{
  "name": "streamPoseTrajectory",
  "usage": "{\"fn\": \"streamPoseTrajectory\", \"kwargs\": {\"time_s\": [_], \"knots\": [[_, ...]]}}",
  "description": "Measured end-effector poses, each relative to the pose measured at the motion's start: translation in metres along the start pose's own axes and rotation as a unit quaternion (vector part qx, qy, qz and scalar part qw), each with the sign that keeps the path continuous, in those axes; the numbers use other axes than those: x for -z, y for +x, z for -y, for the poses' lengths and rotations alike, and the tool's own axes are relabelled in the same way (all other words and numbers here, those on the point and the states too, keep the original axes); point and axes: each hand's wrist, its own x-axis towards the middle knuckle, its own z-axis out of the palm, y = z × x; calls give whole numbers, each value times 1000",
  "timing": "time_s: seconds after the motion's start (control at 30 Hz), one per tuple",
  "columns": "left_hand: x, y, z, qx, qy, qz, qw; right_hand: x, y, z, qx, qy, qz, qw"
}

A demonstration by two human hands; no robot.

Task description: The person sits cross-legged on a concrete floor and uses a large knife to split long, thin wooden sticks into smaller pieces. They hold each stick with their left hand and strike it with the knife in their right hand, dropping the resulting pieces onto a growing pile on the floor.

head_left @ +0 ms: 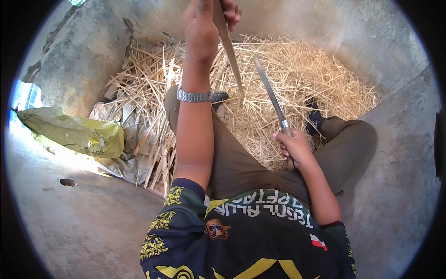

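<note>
Bamboo strip [228, 46], long and pale, is clamped in my left hand [206, 23], fingers wrapped round its upper end near the top edge of the view; it slants down toward the lap and ends over the straw. Left wrist carries a metal watch [194, 96]. My right hand [293, 148] is closed tight on the handle of a knife [270, 95], fist resting at the right thigh, narrow blade pointing up and left. Blade tip sits just beside the strip's lower part; touching or not, I cannot tell. Both sit above a heap of straw-coloured shavings [302, 79] piled on the concrete floor [83, 218] ahead of the knees. Brown trousers [241, 162], legs spread, dark shoe [316, 118] poking out of the heap on the right. Longer split bamboo sticks [153, 153] lie at the left edge of the pile, beside a crumpled yellow plastic sack [79, 135]. Grey curved wall [325, 28] behind the heap.
</note>
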Motion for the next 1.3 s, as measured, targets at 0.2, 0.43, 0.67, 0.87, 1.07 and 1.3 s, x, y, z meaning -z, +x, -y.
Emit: {"fn": "streamPoseTrajectory", "kwargs": {"time_s": [0.2, 0.43, 0.67, 0.87, 1.07, 1.3], "knots": [[-19, 5, -25, -142, 167, -1, 976, -12, -15, 3, 50, -4, 58, 997], [-28, -15, -38, -151, 173, -76, 970, -11, -5, -26, 122, -89, -3, 988], [-24, -29, -36, -132, 119, -24, 984, -18, -8, -19, 91, -28, 25, 995], [-22, -29, -33, -137, 115, -27, 983, -15, -8, -18, 96, 14, 17, 995], [-15, -28, -40, -133, 115, -45, 983, -13, -3, -26, 92, 18, 12, 996], [-5, -27, -23, -116, 131, -64, 983, -13, -6, -15, 88, 68, 3, 994]]}}
